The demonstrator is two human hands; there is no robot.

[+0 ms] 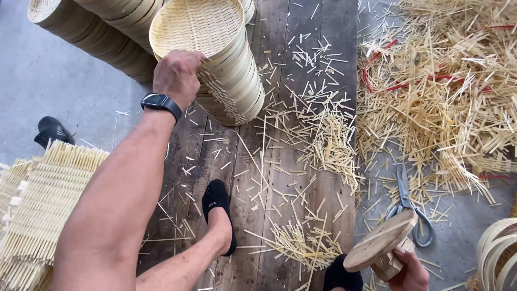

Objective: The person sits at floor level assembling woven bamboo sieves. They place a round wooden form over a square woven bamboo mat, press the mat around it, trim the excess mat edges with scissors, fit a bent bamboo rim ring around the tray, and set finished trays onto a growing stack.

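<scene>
My left hand [176,75], with a black watch on the wrist, reaches forward and grips the rim of the top bamboo steamer tray on a tall leaning stack [215,54]. At the bottom right, my right hand [412,272] holds a round wooden disc on a block handle [381,245], tilted upward. My feet in black socks [218,207] rest on the dark wooden boards [280,178] between the two hands.
More stacks of steamer trays [102,32] lie at the top left. Woven bamboo mats [37,199] are piled at the left. Metal scissors [410,207] lie by a big heap of bamboo offcuts [447,91] with red cord. Bent bamboo hoops [498,253] sit at the right edge.
</scene>
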